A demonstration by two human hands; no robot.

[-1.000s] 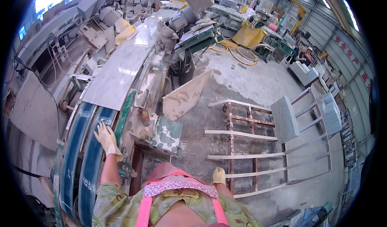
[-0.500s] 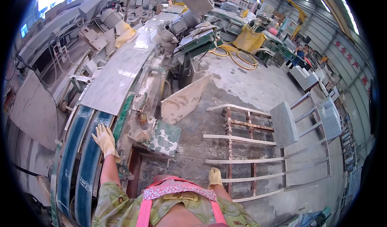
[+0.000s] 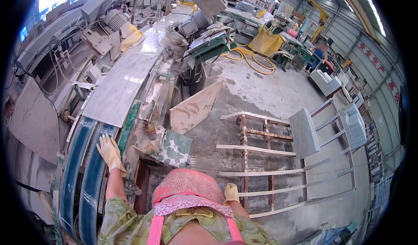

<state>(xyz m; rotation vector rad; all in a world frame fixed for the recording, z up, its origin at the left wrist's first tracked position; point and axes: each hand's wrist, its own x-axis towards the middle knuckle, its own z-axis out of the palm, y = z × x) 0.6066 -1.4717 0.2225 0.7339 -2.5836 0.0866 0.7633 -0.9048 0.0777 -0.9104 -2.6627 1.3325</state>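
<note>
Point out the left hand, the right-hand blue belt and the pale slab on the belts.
Left hand (image 3: 109, 154), head view: on the back of the glove.
Right-hand blue belt (image 3: 90, 197), head view: on a bare stretch below the hand.
Pale slab (image 3: 121, 87), head view: middle of its top face.

- The head view looks down from the person's own head, with the pink patterned fabric apron (image 3: 189, 188) close below, near the lower edge
- It faces forward along two long blue conveyor belts (image 3: 92, 175), which run up its left side
- The left hand (image 3: 110, 151) in a cream rubber glove is fairly near
- The pale grey ribbed wall (image 3: 387, 110) stands far off at right, bent by the fisheye lens
</note>
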